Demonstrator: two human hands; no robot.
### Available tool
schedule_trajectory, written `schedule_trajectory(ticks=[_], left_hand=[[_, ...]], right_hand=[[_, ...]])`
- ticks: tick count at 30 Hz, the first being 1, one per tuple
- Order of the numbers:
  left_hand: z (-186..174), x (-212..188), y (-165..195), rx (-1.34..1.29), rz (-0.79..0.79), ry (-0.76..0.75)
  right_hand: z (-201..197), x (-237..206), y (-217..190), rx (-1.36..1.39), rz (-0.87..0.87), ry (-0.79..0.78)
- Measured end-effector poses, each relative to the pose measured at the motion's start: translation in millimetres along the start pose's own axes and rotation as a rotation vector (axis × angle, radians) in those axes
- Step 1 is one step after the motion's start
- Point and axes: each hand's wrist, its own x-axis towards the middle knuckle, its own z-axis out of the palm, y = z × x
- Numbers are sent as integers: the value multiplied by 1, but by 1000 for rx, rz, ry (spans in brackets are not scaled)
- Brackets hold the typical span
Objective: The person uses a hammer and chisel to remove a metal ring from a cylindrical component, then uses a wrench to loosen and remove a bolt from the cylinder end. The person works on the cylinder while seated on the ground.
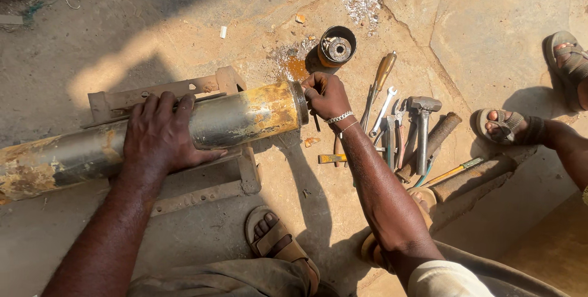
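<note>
One long metal cylinder (184, 128), steel-grey with yellow, rusty patches, lying across a low metal frame (202, 193) on the concrete ground. Left hand (160, 134): laid palm-down over the cylinder's middle, fingers spread wide and curled over the top, pressing it to the frame. Right hand (326, 93): at the cylinder's end ring (301, 102), fingers bent close around something thin and dark; what it is cannot be told.

Nearby, right of the hand: a row of tools (404, 134), among them a hammer (422, 126), spanners and a wooden-handled screwdriver (383, 73). Above: a small round cap (336, 47) beside an orange stain. Own sandalled foot (277, 243) below the frame; another person's sandalled feet (514, 126) at right.

Risk, as judged: the round body could roll off the frame if the left hand's pressure slackens, landing near the foot.
</note>
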Motion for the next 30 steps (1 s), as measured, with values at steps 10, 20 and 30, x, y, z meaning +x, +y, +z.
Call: schedule_trajectory(ticks=[10, 20, 30], left_hand=[[3, -3, 2, 33, -26, 25], [5, 0, 0, 39, 7, 4], [-2, 0, -2, 78, 40, -28]], right_hand=[[36, -19, 32, 103, -119, 203], [58, -13, 44, 279, 168, 393], [70, 0, 70, 286, 54, 393]])
